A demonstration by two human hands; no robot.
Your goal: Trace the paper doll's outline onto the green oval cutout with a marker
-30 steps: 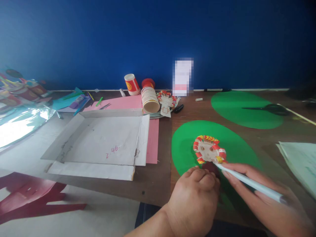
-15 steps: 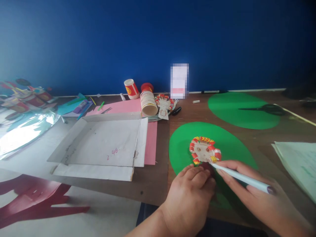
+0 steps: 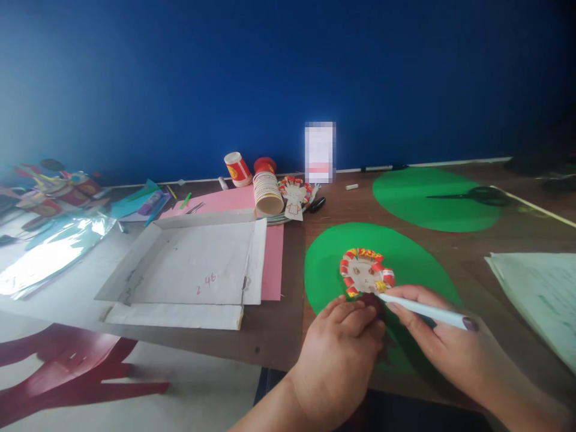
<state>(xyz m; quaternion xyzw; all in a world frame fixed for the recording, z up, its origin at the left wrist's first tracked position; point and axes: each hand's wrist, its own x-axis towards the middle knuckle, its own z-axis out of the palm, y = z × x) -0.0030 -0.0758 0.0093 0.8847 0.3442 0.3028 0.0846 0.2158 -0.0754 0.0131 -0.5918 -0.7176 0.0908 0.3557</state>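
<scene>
A paper figure (image 3: 365, 275) with a drawn face and curled red and yellow strips around its head lies on a green paper oval (image 3: 324, 264). My left hand (image 3: 342, 348) is closed over the lower part of the figure, its fingers curled and pressing there; that part is hidden. In my right hand (image 3: 432, 327) is a pale blue marker pen (image 3: 432, 310) with a dark end, gripped between thumb and fingers. Its tip meets the figure just below the face, beside my left fingers.
To the left lie a cardboard box lid (image 3: 193, 264) and pink paper (image 3: 273, 264). Behind are stacked paper cups (image 3: 269, 195), another paper figure (image 3: 294, 201) and a black marker cap (image 3: 317, 204). Scissors (image 3: 477, 195) rest on a second green oval (image 3: 405, 210). Papers (image 3: 535, 294) lie at right.
The view has shifted slightly, moving the near figure and right hand a little left in the picture. The pen lies a bit flatter; both hands keep their hold.
</scene>
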